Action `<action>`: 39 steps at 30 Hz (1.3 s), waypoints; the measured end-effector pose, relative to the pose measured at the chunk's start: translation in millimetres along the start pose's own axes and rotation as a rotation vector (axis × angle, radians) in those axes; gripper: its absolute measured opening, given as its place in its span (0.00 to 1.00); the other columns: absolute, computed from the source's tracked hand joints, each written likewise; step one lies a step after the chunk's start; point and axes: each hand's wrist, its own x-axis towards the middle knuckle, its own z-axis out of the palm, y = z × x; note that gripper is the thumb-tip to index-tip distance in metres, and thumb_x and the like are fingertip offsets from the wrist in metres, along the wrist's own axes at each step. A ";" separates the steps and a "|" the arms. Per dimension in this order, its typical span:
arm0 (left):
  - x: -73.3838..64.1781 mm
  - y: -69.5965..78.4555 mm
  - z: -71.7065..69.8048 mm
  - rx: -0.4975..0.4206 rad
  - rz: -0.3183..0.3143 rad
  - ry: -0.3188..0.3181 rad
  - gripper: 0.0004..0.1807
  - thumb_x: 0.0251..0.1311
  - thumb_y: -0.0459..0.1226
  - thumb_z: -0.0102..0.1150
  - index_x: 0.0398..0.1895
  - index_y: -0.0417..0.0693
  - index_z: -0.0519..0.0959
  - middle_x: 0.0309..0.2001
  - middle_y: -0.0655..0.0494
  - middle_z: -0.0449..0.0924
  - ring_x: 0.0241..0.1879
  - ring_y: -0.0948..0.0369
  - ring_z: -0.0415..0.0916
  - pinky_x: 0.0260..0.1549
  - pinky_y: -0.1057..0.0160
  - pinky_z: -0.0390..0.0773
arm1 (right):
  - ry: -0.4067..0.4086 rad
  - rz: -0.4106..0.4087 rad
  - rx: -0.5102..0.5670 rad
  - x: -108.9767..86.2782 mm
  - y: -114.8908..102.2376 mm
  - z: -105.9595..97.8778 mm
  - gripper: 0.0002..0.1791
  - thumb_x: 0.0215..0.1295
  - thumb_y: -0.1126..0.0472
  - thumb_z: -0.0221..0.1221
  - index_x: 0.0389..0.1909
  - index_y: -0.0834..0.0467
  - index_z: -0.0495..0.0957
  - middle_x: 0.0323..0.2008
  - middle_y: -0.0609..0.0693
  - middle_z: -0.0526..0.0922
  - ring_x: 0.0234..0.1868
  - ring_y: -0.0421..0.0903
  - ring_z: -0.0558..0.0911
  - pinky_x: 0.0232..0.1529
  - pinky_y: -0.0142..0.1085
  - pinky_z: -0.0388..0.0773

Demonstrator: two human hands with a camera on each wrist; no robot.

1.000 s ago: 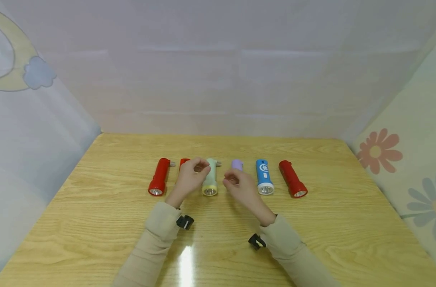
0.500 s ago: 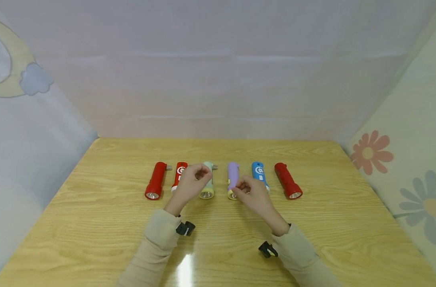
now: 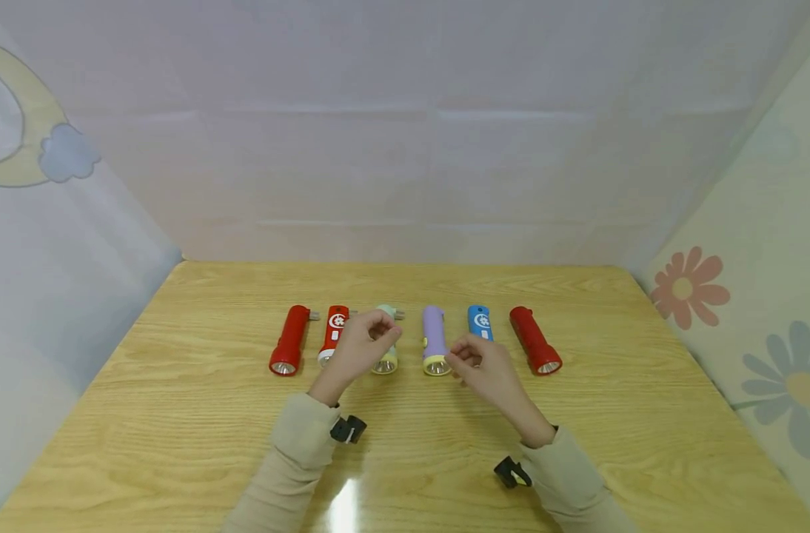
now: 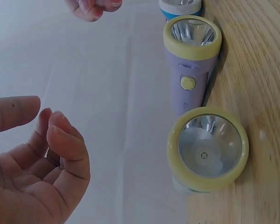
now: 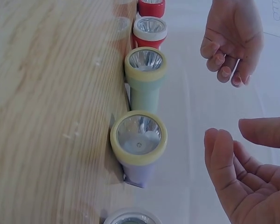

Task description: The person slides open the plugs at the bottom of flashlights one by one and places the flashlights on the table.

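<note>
Purple flashlight [image 3: 434, 333] lying on a glossy wood-grain table [image 3: 178, 414], creased pale backdrop [image 3: 312, 163] behind it, flower-printed wall [image 3: 758, 252] well to its right, left hand [image 3: 356, 346] raised near the mint flashlight [image 3: 386, 364] on its left, right hand [image 3: 490, 370] raised at its right — both loosely curled, unpinched

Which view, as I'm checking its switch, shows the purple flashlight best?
Left wrist: the yellow switch on the purple flashlight shows large and uncovered. The head view shows nearly the whole flashlight, but small; the right wrist view shows mainly its lens, no switch.
</note>
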 end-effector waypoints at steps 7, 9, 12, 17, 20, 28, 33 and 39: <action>4.2 3.0 2.2 0.014 -0.018 -0.017 0.03 0.59 0.34 0.56 0.31 0.44 0.78 0.29 0.57 0.76 0.28 0.61 0.71 0.30 0.64 0.73 | 0.002 0.025 -0.003 0.7 5.0 -5.6 0.08 0.58 0.71 0.58 0.37 0.70 0.75 0.27 0.57 0.79 0.26 0.57 0.79 0.23 0.43 0.78; 5.5 3.2 2.9 0.024 -0.018 -0.021 0.03 0.59 0.34 0.56 0.32 0.44 0.78 0.30 0.56 0.77 0.29 0.61 0.71 0.31 0.64 0.73 | -0.004 0.033 -0.008 1.4 6.7 -7.2 0.10 0.58 0.70 0.58 0.39 0.71 0.74 0.29 0.57 0.79 0.28 0.57 0.79 0.24 0.43 0.79; 7.6 3.4 4.3 0.043 -0.039 -0.031 0.05 0.60 0.35 0.55 0.35 0.44 0.78 0.32 0.55 0.77 0.29 0.61 0.72 0.31 0.64 0.74 | -0.016 0.048 -0.023 2.7 9.8 -8.8 0.12 0.59 0.69 0.58 0.42 0.72 0.74 0.32 0.58 0.78 0.29 0.57 0.80 0.25 0.43 0.79; 12.6 1.9 8.0 0.075 -0.101 -0.063 0.11 0.61 0.37 0.55 0.44 0.44 0.77 0.38 0.54 0.76 0.32 0.59 0.73 0.31 0.63 0.75 | -0.047 0.064 -0.055 4.9 15.3 -11.2 0.17 0.60 0.67 0.57 0.48 0.73 0.72 0.39 0.64 0.78 0.32 0.56 0.81 0.26 0.42 0.79; 16.9 0.9 11.1 0.078 -0.136 -0.087 0.16 0.60 0.37 0.55 0.52 0.44 0.74 0.44 0.51 0.76 0.36 0.58 0.74 0.33 0.63 0.76 | -0.070 0.080 -0.068 6.7 17.2 -12.6 0.21 0.62 0.66 0.56 0.53 0.73 0.70 0.45 0.68 0.76 0.33 0.57 0.81 0.27 0.42 0.80; 28.2 -4.4 19.2 0.073 -0.194 -0.139 0.24 0.60 0.38 0.55 0.60 0.44 0.67 0.54 0.42 0.71 0.45 0.51 0.74 0.41 0.58 0.76 | -0.118 0.133 -0.086 12.7 17.0 -12.2 0.24 0.63 0.64 0.56 0.56 0.73 0.66 0.48 0.69 0.75 0.34 0.55 0.82 0.27 0.38 0.80; 34.5 -9.9 23.5 0.103 -0.206 -0.170 0.26 0.62 0.39 0.53 0.63 0.43 0.64 0.56 0.39 0.68 0.49 0.47 0.72 0.46 0.54 0.74 | -0.160 0.141 -0.073 17.6 18.7 -9.8 0.25 0.64 0.63 0.53 0.57 0.75 0.64 0.49 0.72 0.73 0.36 0.56 0.82 0.27 0.39 0.80; 42.7 -9.9 27.4 0.138 -0.207 -0.176 0.27 0.63 0.39 0.51 0.64 0.41 0.62 0.58 0.37 0.67 0.53 0.44 0.69 0.50 0.51 0.71 | -0.186 0.157 -0.088 21.9 16.9 -6.0 0.25 0.66 0.63 0.51 0.57 0.77 0.63 0.49 0.72 0.73 0.32 0.56 0.82 0.28 0.42 0.80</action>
